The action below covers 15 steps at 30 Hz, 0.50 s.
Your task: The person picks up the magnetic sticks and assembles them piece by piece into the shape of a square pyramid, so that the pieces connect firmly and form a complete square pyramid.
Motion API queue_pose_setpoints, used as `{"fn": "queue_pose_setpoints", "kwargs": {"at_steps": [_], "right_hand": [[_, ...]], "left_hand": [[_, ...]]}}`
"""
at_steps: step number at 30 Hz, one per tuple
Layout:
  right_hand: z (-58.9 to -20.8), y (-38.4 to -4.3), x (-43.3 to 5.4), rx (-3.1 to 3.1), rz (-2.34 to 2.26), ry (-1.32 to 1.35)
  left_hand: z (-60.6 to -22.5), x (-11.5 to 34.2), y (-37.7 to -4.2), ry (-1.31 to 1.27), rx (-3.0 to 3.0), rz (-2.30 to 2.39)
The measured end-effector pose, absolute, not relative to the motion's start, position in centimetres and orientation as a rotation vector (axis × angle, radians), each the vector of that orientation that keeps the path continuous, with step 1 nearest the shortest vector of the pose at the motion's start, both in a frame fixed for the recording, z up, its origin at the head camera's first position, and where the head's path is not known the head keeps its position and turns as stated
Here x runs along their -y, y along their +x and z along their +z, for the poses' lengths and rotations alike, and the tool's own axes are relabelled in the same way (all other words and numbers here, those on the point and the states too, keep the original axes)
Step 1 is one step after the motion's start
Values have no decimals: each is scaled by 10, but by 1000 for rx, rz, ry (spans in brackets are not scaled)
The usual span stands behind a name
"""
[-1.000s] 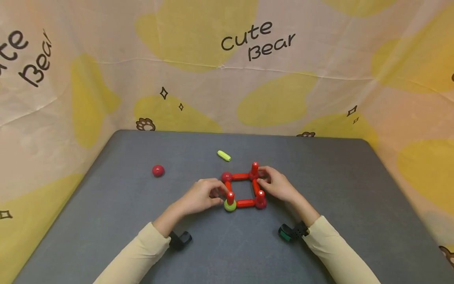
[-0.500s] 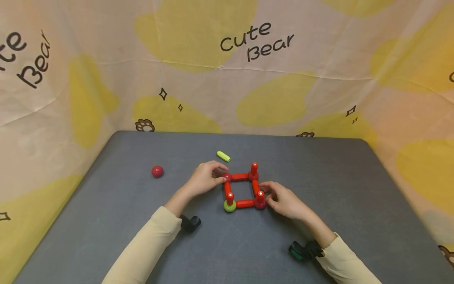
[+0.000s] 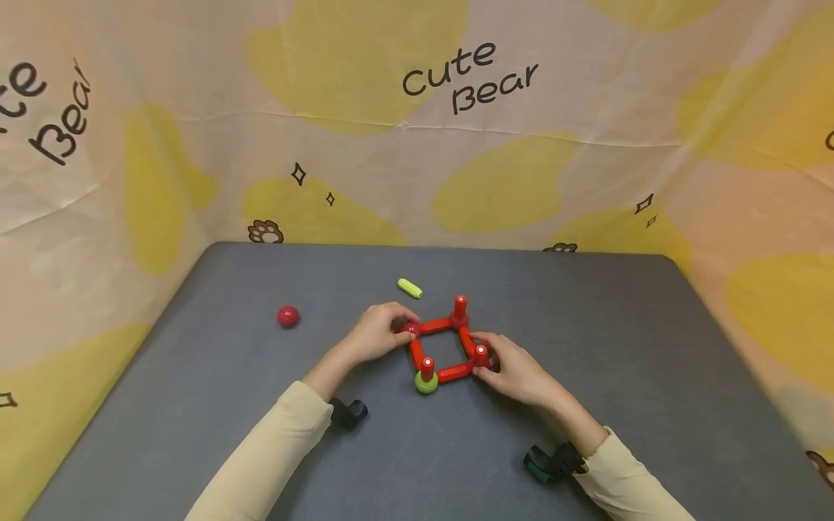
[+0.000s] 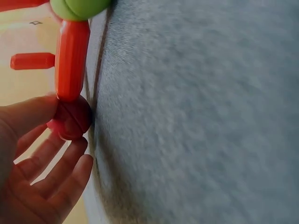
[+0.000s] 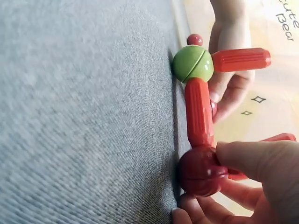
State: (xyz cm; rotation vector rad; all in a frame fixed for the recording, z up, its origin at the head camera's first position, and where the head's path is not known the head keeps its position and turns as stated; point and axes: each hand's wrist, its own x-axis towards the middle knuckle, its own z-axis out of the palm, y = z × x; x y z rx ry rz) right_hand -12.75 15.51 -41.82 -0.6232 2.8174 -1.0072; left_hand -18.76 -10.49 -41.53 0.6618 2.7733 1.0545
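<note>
A square of red rods joined by balls lies on the table. Three corners are red and the near left one is a green ball (image 3: 426, 383). Upright red rods stand on the green ball, the far right red ball (image 3: 459, 321) and the near right red ball (image 5: 203, 172). My left hand (image 3: 376, 334) pinches the far left red ball (image 4: 72, 119) between thumb and fingers, and that ball bears no upright rod. At the near right corner, my right hand (image 3: 517, 370) grips the red ball there, its thumb on top in the right wrist view.
A loose yellow-green rod (image 3: 410, 288) lies just beyond the square. Farther left sits a loose red ball (image 3: 288, 317). The grey table (image 3: 619, 325) is bordered by a patterned cloth (image 3: 365, 166) at the back and sides.
My left hand has moved from beside the green ball to the far left ball. My right hand has come from the far right corner to the near right ball. The square has turned slightly and skewed.
</note>
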Motion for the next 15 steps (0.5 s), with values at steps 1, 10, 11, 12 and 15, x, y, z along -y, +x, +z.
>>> {"fn": "queue_pose_setpoints", "kwargs": {"at_steps": [1,10,11,12,15], "right_hand": [[-418,-128,-155,-2823,-1006,-624],[-420,-140,-159,-2876,-985,-596],[-421,-141,-159,-2883,-985,-594],[-422,-142,-159,-2887,-989,-590],[-423,-145,-160,-2894,-992,-582]], "left_hand": [[-416,106,-187,665,-2775,1056],[-415,112,-174,657,-2774,1056],[-415,112,-172,655,-2772,1052],[-415,113,-170,654,-2766,1054],[-415,114,-165,647,-2748,1045]]}}
